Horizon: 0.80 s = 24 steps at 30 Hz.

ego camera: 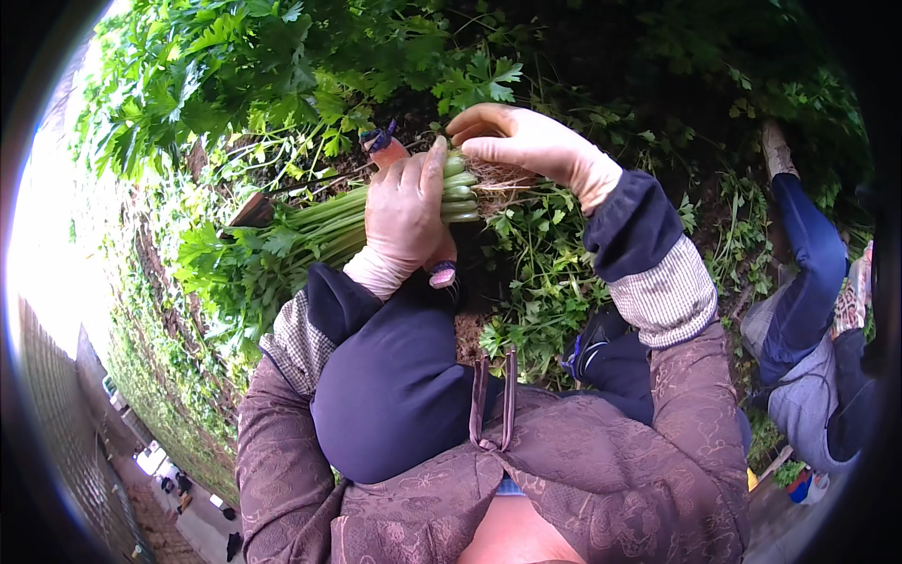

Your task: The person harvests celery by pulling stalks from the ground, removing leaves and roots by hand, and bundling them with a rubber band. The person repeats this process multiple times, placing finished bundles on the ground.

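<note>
A bunch of celery (pixel 331 218) lies across in front of me, leaves to the left and thick pale stalk ends (pixel 459 194) to the right. My left hand (pixel 405 208), in a thin pale glove, is wrapped around the stalks near those ends. A pinkish band-like object (pixel 442 273) with dark purple parts shows on both sides of that hand; its middle is hidden. Beside the stalk ends, stringy pale roots (pixel 502 180) show below my right hand (pixel 528 144). This gloved hand is curved, thumb and fingertips close to the bunch; whether it pinches anything is not visible.
Tall leafy celery plants (pixel 232 63) grow ahead. Loose leaves and stems (pixel 542 261) cover the soil on the right. Near the bunch is a brown wedge-shaped object (pixel 252 211). Another person (pixel 803 282) works at the far right. Pavement and a wall (pixel 56 374) are at lower left.
</note>
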Each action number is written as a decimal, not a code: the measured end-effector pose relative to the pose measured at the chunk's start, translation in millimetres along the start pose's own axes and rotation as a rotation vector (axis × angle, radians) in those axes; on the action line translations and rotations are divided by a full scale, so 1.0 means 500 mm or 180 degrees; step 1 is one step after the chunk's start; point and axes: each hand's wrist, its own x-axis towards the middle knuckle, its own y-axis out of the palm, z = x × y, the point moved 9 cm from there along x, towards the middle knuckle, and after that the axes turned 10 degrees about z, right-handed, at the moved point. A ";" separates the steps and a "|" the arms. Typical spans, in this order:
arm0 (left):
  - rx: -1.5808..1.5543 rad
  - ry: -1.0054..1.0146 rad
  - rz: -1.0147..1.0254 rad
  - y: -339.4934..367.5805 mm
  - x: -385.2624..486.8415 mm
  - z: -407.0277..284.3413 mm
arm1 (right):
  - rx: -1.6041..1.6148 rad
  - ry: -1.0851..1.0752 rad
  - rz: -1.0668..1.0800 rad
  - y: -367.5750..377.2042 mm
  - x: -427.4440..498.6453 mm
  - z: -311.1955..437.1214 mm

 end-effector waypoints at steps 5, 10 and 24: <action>0.0050 -0.0071 -0.0035 0.000 -0.003 0.001 | -0.0621 0.0367 0.0874 0.019 0.036 0.008; 0.0156 0.0058 -0.0137 0.000 -0.003 0.000 | -0.2090 0.1057 0.0901 -0.043 0.008 -0.036; 0.0135 -0.0435 0.0302 0.029 0.006 0.022 | -0.2351 0.1112 -0.0834 0.079 0.012 0.061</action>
